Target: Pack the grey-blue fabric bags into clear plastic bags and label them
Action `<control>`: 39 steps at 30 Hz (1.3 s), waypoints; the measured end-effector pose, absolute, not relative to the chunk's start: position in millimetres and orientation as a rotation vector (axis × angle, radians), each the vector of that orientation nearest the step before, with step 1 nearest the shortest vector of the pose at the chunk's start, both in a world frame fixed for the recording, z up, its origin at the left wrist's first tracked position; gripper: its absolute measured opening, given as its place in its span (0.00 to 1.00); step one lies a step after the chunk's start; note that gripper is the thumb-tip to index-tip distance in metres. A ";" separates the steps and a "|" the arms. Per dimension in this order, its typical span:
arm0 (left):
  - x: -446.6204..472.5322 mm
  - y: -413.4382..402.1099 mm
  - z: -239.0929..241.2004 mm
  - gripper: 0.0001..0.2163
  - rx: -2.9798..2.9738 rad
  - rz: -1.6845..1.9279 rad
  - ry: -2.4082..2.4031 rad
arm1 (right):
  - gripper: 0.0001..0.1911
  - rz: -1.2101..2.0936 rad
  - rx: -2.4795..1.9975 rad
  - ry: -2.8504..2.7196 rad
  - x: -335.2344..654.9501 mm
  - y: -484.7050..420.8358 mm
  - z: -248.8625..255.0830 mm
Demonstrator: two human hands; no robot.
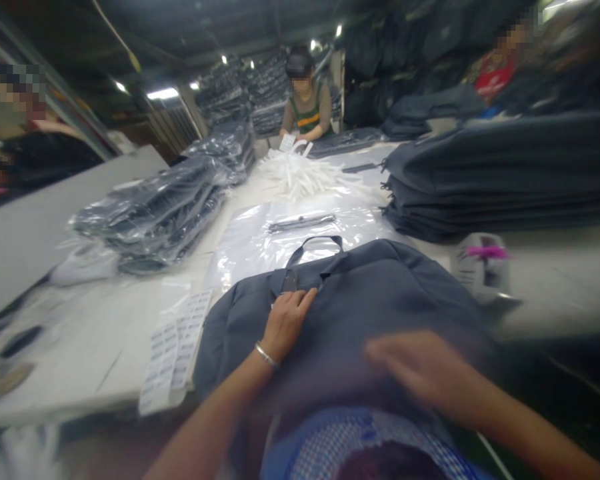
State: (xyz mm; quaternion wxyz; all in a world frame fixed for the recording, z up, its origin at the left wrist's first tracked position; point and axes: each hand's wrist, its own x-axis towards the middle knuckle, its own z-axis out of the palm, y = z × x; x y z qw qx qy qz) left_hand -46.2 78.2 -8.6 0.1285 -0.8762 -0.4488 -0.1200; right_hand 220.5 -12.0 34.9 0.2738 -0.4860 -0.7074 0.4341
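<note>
A dark blue-grey fabric bag (360, 300) lies across the table edge in front of me, its carry handle (325, 241) standing up at the far side. My left hand (286, 323), with a silver bracelet at the wrist, rests on the bag below the handle. Its fingers are closed at a small dark tag (290, 281) that shows above them. Over the bag's right part is my right hand (415, 363), smeared by motion, its fingers stretched out and seemingly holding nothing. Whether it touches the fabric I cannot tell.
Clear plastic bags (250, 233) lie beyond the bag. White strips (300, 173) are heaped farther back, near a co-worker (305, 110). Plastic-wrapped bags (165, 207) are stacked left, unwrapped ones (500, 173) right. Sticker sheets (173, 353) lie left; a small box (483, 267) stands right.
</note>
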 end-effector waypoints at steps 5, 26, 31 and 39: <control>-43.3 76.3 -10.0 0.21 -2.574 -0.462 -1.191 | 0.19 0.199 -1.078 -2.355 197.3 117.7 48.3; -61.1 98.2 14.3 0.08 -2.767 -0.371 -1.433 | 0.07 0.242 -0.764 -2.471 211.3 136.3 9.5; -63.6 86.1 2.2 0.12 -2.685 -0.322 -1.276 | 0.22 0.000 -0.826 -2.498 214.6 124.2 -0.9; -50.9 55.6 -14.9 0.15 -2.925 -0.395 -1.174 | 0.16 -0.223 -0.766 -2.571 202.5 102.1 -45.3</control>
